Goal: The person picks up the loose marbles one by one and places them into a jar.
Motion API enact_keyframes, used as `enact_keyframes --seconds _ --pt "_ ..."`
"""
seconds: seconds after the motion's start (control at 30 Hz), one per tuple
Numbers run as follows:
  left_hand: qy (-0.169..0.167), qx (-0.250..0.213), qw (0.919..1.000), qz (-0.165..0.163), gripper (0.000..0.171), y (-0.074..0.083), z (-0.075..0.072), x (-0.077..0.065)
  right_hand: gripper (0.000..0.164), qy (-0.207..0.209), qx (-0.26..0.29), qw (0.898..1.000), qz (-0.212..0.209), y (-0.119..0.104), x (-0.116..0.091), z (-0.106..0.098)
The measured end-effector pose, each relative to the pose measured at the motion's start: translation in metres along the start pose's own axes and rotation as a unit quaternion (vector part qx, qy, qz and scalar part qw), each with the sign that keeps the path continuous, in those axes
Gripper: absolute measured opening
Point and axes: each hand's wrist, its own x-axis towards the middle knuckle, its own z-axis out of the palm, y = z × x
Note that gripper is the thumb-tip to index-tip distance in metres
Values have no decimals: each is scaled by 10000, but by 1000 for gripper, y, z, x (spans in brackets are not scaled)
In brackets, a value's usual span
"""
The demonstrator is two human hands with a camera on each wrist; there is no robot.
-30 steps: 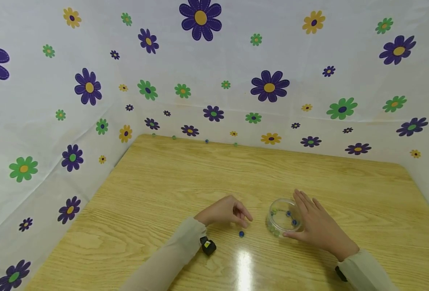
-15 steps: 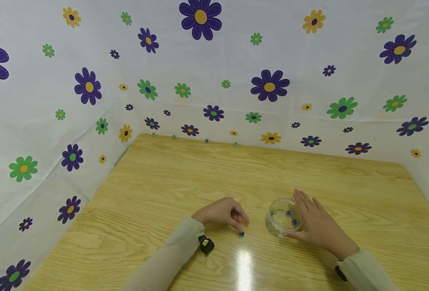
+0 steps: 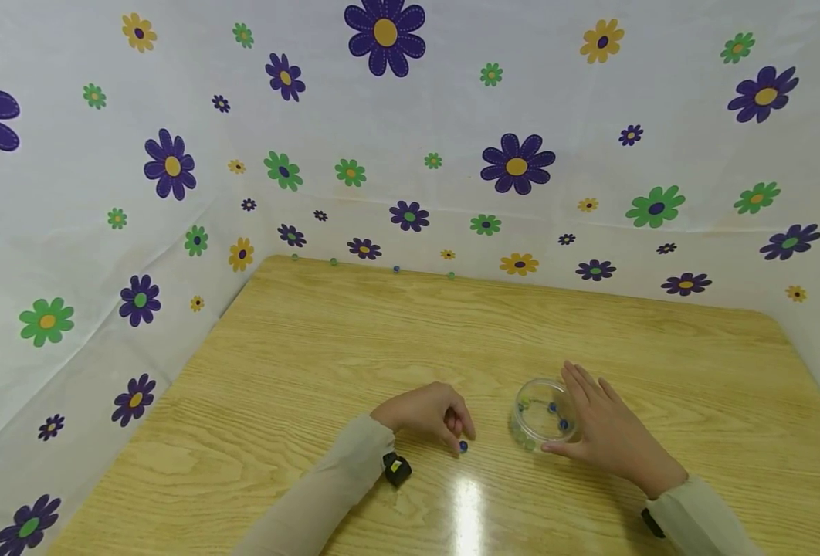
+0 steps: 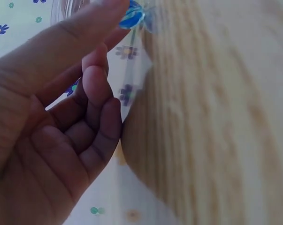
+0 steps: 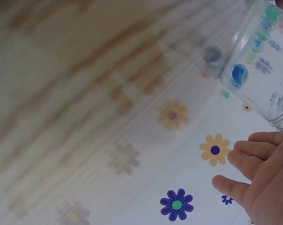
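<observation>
My left hand [image 3: 427,413] is low over the table, with thumb and index finger on either side of a blue marble [image 3: 462,446], pinching it at the tabletop. In the left wrist view the same blue marble [image 4: 132,16] shows at the thumb tip, and the other fingers curl loosely. A round clear plastic jar [image 3: 521,432] stands upright to the right, holding several blue and green marbles [image 5: 261,35]. My right hand [image 3: 608,432] rests against the jar's right side, fingers straight and thumb at the near side.
Several small marbles [image 3: 396,269] lie along the table's far edge, against the flower-printed white cloth [image 3: 452,116]. The cloth also rises on the left side. The wooden table [image 3: 313,332] is shiny and reflects light near the front.
My left hand has lowered and drawn back slightly, bringing its thumb and index finger to the blue marble. The right hand and the jar have stayed in place.
</observation>
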Motion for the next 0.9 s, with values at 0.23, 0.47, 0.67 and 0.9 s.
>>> enact_keyframes --seconds 0.23,0.47,0.67,0.9 --pt "-70 545 9983 186 17 1 1 1 111 -16 -27 10000 20 -1 0 0" --pt "-61 757 9969 220 13 4 1 1 111 -73 27 10000 50 -2 0 -2" --pt "-58 797 9966 210 10 3 2 1 111 -73 49 10000 27 -2 0 -1" --pt "70 778 9964 324 9 3 0 6 111 -59 70 10000 22 -1 0 -1"
